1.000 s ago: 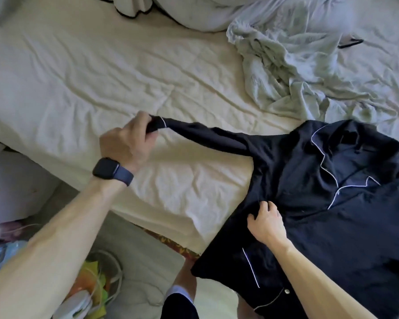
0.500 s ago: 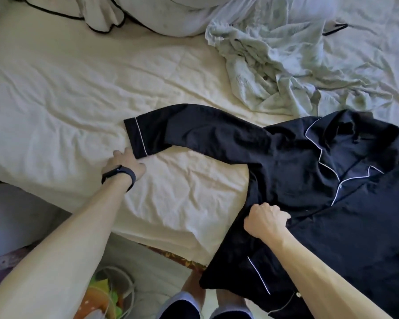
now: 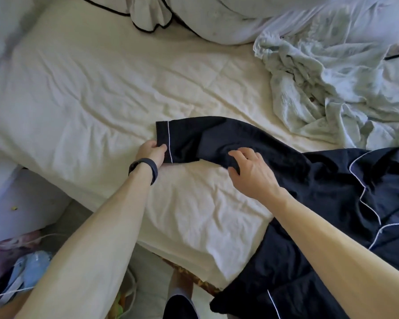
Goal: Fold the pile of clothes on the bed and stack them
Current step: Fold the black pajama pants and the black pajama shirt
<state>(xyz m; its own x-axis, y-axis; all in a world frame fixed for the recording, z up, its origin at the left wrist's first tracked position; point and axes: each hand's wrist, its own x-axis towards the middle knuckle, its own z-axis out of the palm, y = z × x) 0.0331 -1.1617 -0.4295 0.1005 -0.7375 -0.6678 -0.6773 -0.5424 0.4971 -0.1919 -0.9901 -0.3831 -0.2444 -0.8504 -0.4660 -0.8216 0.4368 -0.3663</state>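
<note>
A black pyjama shirt (image 3: 332, 194) with white piping lies spread at the right of the cream bed (image 3: 101, 100), its hem hanging over the near edge. One sleeve (image 3: 207, 137) stretches out to the left. My left hand (image 3: 151, 151), a dark band on its wrist, pinches the sleeve's cuff. My right hand (image 3: 251, 168) grips the sleeve's lower edge at mid-length, fingers curled into the cloth. A crumpled pale green garment (image 3: 327, 79) lies at the upper right.
White bedding with black trim (image 3: 152, 17) is bunched at the head of the bed. The bed's near edge runs diagonally below my arms. On the floor at lower left lie a white box (image 3: 14, 199) and mixed clutter (image 3: 21, 272).
My right hand left the shirt's body and took hold of the sleeve at mid-length. My left hand, which had laid the sleeve flat, now pinches the cuff.
</note>
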